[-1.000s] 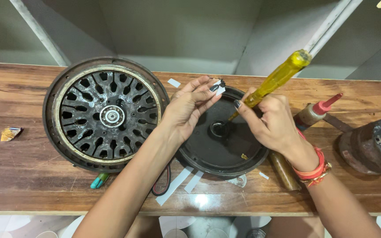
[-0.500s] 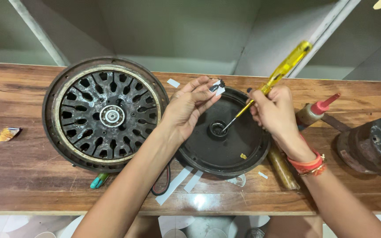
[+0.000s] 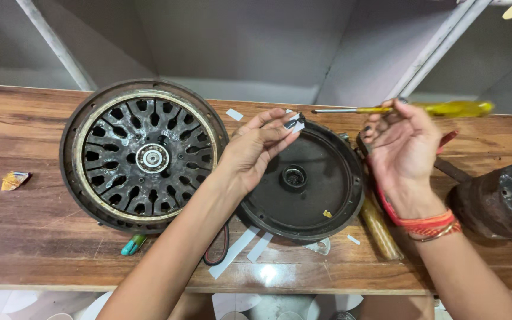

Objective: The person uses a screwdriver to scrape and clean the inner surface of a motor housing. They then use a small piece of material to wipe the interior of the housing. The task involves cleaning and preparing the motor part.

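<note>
Right now: left hand (image 3: 253, 151) rests on the upper-left rim of the round black cover (image 3: 303, 178), fingers (image 3: 274, 127) lightly curled and pinching a small dark part (image 3: 293, 123) at the tips. Cover lies flat on the wooden surface (image 3: 25, 225), concave side up, hub hole (image 3: 294, 176) at centre, small yellow fleck on its lower right.

Right hand (image 3: 401, 145) is lifted above the cover's right edge, palm up, fingers closed around a yellow-handled screwdriver (image 3: 404, 109). Tool is held roughly horizontal, metal shaft pointing left, tip in the air just right of the left fingertips, not touching the cover. Red and orange bangles (image 3: 425, 224) on that wrist.

Left of the cover, touching or nearly so: spoked motor housing (image 3: 143, 155) with brass-coloured ring and central bearing, lying flat. Far right: rusty dark cylindrical part (image 3: 502, 201). Amber stick-like piece (image 3: 379, 228) lies by the cover's lower right rim. White paper strips (image 3: 244, 252) poke out under the cover's front edge, teal-tipped tool (image 3: 133, 244) under the housing. Crumpled wrapper (image 3: 14, 179) at far left.
</note>
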